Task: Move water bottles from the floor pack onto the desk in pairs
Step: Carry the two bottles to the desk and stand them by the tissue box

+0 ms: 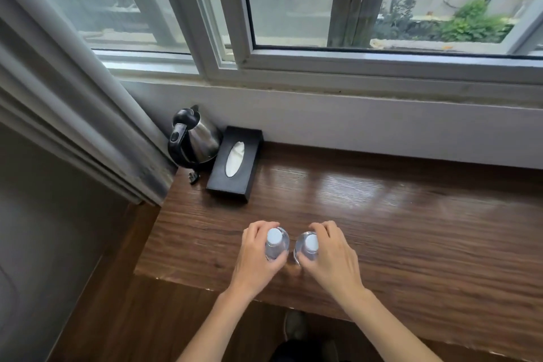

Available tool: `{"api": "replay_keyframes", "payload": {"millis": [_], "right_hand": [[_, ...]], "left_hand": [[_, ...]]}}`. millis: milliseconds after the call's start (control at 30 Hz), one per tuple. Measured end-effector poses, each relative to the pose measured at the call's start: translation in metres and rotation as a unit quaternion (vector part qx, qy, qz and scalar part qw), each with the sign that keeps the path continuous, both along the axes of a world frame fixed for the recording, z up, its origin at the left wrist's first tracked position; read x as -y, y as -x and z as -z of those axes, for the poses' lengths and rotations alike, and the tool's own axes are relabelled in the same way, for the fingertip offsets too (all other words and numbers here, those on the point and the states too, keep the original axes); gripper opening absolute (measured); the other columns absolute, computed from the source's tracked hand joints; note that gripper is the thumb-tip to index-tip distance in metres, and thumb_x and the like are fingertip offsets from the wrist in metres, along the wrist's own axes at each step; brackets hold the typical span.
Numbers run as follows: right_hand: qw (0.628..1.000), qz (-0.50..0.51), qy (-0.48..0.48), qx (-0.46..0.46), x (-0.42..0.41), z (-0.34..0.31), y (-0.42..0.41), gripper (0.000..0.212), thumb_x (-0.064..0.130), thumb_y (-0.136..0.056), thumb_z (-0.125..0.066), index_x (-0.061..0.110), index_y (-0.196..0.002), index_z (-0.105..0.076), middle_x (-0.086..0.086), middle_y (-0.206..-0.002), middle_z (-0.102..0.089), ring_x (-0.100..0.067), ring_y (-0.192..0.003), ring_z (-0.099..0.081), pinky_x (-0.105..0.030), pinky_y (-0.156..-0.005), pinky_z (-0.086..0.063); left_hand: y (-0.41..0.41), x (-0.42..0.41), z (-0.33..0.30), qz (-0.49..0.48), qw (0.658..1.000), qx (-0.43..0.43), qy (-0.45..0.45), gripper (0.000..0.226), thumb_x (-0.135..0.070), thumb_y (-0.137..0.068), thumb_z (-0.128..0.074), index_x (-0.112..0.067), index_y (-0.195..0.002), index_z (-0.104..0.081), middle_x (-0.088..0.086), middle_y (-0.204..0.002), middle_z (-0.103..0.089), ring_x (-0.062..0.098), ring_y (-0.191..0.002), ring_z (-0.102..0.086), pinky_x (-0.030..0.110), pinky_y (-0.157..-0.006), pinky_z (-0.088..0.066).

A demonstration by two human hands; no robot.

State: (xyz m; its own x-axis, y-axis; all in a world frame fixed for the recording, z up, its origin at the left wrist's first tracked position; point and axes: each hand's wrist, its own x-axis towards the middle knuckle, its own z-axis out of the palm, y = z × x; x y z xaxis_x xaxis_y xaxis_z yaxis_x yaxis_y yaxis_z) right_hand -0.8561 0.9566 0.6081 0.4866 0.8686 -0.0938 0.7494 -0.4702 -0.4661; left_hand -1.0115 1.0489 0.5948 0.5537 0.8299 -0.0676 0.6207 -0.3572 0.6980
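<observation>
Forearms reaching up from the bottom edge, cut off below the elbow; dark shoe (295, 329) dimly seen on the floor under the worktop's near lip, blurred. Left hand (255, 256) curled round the left water bottle (276, 244), thumb on the near side, fingers wrapped over the far side; right hand (332, 253) likewise gripping the right water bottle (307, 247). Both bottles upright, clear, pale caps up, just beside each other with a narrow gap, near the worktop's (411, 229) front edge and toward its left end; bases hidden by hands and bottle bodies, so contact with the wood not certain. No label or print readable on either, seen from above. Floor pack out of frame. Wide bare stretch of glossy brown wood to the right and behind the bottles. Farther back at the left corner, black tissue box (235, 163) with a white tissue in its oval slot, unmarked; steel kettle (192, 138) with black handle just beside it, against the grey curtain (73, 97); small dark plug in front of the kettle, hard to make out. White sill and sliding window (323, 23) beyond, greenery and a building outside.
</observation>
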Motion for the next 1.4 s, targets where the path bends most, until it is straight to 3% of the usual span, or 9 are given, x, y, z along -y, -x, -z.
{"api": "replay_keyframes", "payload": {"millis": [167,333,500,633,700,933,1133,1233,1400], "right_hand": [[0.994,0.046,-0.021,-0.101,0.015,0.022,-0.001,0.072,0.046,-0.065,-0.076,0.028,-0.126,-0.044,0.012,-0.12,-0.048,-0.01,-0.113,-0.049,-0.025,-0.075,-0.05],[0.966,0.078,-0.059,-0.241,0.019,0.05,-0.001,0.078,0.029,-0.063,-0.082,0.025,-0.133,-0.046,0.009,-0.127,-0.052,-0.011,-0.119,-0.052,-0.024,-0.094,-0.042],[0.944,0.088,-0.127,-0.293,0.015,0.072,0.002,0.07,0.012,-0.062,-0.082,0.039,-0.119,-0.051,0.012,-0.122,-0.054,-0.006,-0.114,-0.053,-0.033,-0.096,-0.048],[0.93,0.091,-0.162,-0.318,0.015,0.093,0.003,0.07,0.022,-0.061,-0.083,0.055,-0.111,-0.047,0.016,-0.123,-0.059,-0.006,-0.114,-0.056,-0.032,-0.095,-0.049],[0.928,0.091,-0.174,-0.316,0.017,0.102,0.004,0.07,0.025,-0.063,-0.084,0.052,-0.114,-0.046,0.016,-0.123,-0.059,-0.007,-0.115,-0.057,-0.029,-0.096,-0.048],[0.925,0.094,-0.216,-0.299,0.019,0.123,0.01,0.07,0.03,-0.065,-0.086,0.04,-0.121,-0.045,0.017,-0.12,-0.059,-0.002,-0.109,-0.056,-0.005,-0.084,-0.041],[0.913,0.126,-0.258,-0.292,0.016,0.138,0.024,0.071,0.032,-0.063,-0.086,0.038,-0.121,-0.045,0.023,-0.114,-0.058,0.007,-0.104,-0.056,-0.001,-0.081,-0.04],[0.903,0.141,-0.279,-0.294,0.016,0.145,0.029,0.068,0.029,-0.064,-0.086,0.028,-0.121,-0.05,0.022,-0.111,-0.059,0.016,-0.1,-0.054,0.001,-0.079,-0.038],[0.897,0.163,-0.3,-0.281,0.013,0.157,0.034,0.063,0.024,-0.064,-0.087,0.017,-0.117,-0.053,0.012,-0.108,-0.063,0.01,-0.099,-0.058,-0.002,-0.081,-0.04]], "left_hand": [[0.014,0.004,0.029,-0.038,0.992,0.028,0.113,0.088,-0.026,-0.068,-0.086,-0.025,-0.143,-0.04,-0.018,-0.138,-0.045,-0.006,-0.127,-0.041,-0.005,-0.099,-0.026],[0.017,0.001,0.054,-0.036,0.991,0.036,0.123,0.09,-0.018,-0.067,-0.087,-0.025,-0.144,-0.04,-0.014,-0.144,-0.049,0.0,-0.134,-0.042,0.023,-0.114,-0.035],[0.008,0.001,0.068,-0.063,0.983,0.086,0.15,0.077,-0.013,-0.067,-0.086,-0.033,-0.131,-0.049,-0.018,-0.126,-0.062,-0.002,-0.121,-0.055,0.011,-0.099,-0.043],[0.01,0.002,0.092,-0.083,0.978,0.106,0.159,0.071,-0.023,-0.063,-0.083,-0.021,-0.129,-0.055,-0.009,-0.117,-0.069,0.008,-0.112,-0.063,0.037,-0.099,-0.052],[0.012,0.003,0.101,-0.085,0.98,0.114,0.142,0.066,-0.025,-0.064,-0.079,-0.02,-0.127,-0.057,-0.008,-0.115,-0.07,0.009,-0.11,-0.065,0.038,-0.097,-0.052],[0.013,0.002,0.115,-0.062,0.979,0.159,0.112,0.06,-0.006,-0.073,-0.083,-0.017,-0.126,-0.057,-0.012,-0.117,-0.068,0.0,-0.111,-0.064,0.019,-0.092,-0.05],[0.017,0.001,0.121,-0.037,0.981,0.174,0.082,0.059,-0.012,-0.074,-0.083,-0.018,-0.126,-0.056,-0.012,-0.117,-0.067,0.005,-0.111,-0.064,0.027,-0.096,-0.051],[0.016,0.0,0.126,-0.027,0.979,0.187,0.074,0.06,-0.015,-0.074,-0.084,-0.017,-0.127,-0.056,-0.009,-0.12,-0.067,0.007,-0.113,-0.063,0.031,-0.099,-0.051],[0.012,0.0,0.142,-0.036,0.974,0.217,0.059,0.057,-0.018,-0.071,-0.086,-0.01,-0.121,-0.059,0.002,-0.116,-0.067,0.014,-0.11,-0.064,0.037,-0.097,-0.052]]}}
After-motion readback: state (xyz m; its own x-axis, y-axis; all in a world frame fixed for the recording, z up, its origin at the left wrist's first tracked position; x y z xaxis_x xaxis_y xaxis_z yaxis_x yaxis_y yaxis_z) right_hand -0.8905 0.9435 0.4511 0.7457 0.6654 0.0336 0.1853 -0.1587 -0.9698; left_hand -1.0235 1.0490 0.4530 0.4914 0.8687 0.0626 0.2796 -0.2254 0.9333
